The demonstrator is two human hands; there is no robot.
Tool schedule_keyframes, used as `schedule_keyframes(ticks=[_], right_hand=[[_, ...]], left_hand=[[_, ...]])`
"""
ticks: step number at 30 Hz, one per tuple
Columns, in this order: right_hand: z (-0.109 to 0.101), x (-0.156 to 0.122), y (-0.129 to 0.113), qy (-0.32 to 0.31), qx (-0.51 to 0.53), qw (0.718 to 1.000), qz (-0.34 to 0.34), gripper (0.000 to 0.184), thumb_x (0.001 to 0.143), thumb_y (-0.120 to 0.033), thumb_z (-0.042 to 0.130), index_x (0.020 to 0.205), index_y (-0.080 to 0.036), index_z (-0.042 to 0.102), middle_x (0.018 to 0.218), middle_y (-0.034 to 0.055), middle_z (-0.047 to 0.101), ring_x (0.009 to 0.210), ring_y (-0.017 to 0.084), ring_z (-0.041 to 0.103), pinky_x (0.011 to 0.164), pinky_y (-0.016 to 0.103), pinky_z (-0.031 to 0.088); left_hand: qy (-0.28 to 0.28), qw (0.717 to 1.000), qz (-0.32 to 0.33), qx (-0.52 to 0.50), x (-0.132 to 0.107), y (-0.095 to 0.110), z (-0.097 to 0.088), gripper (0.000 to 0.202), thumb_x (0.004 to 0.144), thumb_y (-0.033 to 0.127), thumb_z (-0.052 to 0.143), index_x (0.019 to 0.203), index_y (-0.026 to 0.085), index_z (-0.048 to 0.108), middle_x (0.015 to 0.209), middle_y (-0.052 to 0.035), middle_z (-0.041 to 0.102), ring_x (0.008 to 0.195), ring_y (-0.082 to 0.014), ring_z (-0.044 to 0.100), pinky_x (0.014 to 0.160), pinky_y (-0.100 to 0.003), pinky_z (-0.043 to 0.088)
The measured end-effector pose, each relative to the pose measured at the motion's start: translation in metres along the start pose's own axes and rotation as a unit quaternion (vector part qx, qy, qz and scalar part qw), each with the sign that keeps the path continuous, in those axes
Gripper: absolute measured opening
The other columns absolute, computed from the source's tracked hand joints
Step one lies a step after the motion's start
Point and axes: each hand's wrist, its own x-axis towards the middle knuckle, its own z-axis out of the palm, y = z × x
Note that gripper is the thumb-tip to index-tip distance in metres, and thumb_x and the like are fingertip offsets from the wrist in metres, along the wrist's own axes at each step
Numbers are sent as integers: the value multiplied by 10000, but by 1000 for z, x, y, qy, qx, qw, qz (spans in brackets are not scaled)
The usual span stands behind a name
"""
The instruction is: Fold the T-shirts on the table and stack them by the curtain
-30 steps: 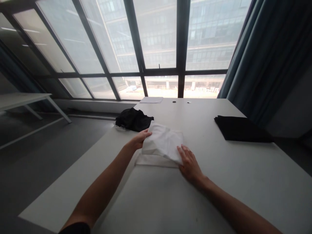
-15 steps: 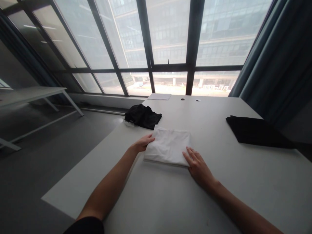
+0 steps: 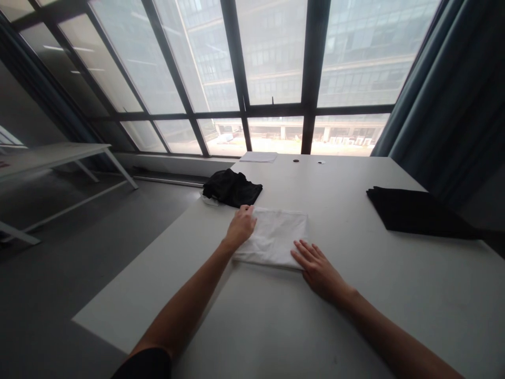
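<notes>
Left hand [image 3: 241, 227] flat, unclenched, on white cloth [image 3: 278, 237] near table [image 3: 355, 305] left edge; right hand [image 3: 319, 267] spread at its near corner. Cloth looks folded; black heap [image 3: 232, 188] not.

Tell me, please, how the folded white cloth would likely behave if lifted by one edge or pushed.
The folded white cloth would probably droop and come unfolded, since it is soft layers lying flat under the left hand and right hand. It looks light: the stack is low and thin. Pushed, it may slide on the smooth table, perhaps bunching.
</notes>
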Motion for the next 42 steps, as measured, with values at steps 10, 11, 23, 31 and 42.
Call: schedule_keyframes(ticks=[10,11,23,31,42], right_hand=[[-14,12,-9,-35,69,997,25,562,975,-304,430,1521,-169,423,1619,104,328,1527,245,214,1239,502,152],[-15,26,-10,-12,72,996,57,544,998,-328,391,1508,-147,439,1613,118,340,1522,239,230,1236,480,169],[17,139,37,10,21,956,292,702,1015,-462,305,1562,-24,267,1650,220,176,1539,287,112,1210,536,46],[11,129,13,66,-3,965,254,647,1015,-403,335,1543,-29,319,1645,202,209,1539,283,121,1217,536,9],[9,86,-2,188,192,935,234,521,958,-311,401,1414,-97,533,1554,159,430,1465,248,338,1218,416,232]], left_hand=[[-72,971,125,192,-6,-9,62,571,1031,448,375,1538,187,403,1626,-156,294,1508,-368,217,1205,-576,136],[-68,971,128,193,-6,-10,62,572,1030,449,374,1539,190,403,1626,-156,294,1508,-368,217,1205,-577,138],[-81,974,115,176,0,-11,60,576,1026,474,371,1542,218,401,1631,-130,291,1510,-354,220,1204,-575,153],[-79,978,67,181,11,-20,54,599,1023,471,374,1554,194,374,1646,-158,232,1527,-367,144,1177,-631,161],[-62,983,55,162,8,-12,47,570,1005,452,423,1529,228,416,1640,-146,263,1528,-363,130,1179,-650,101]])
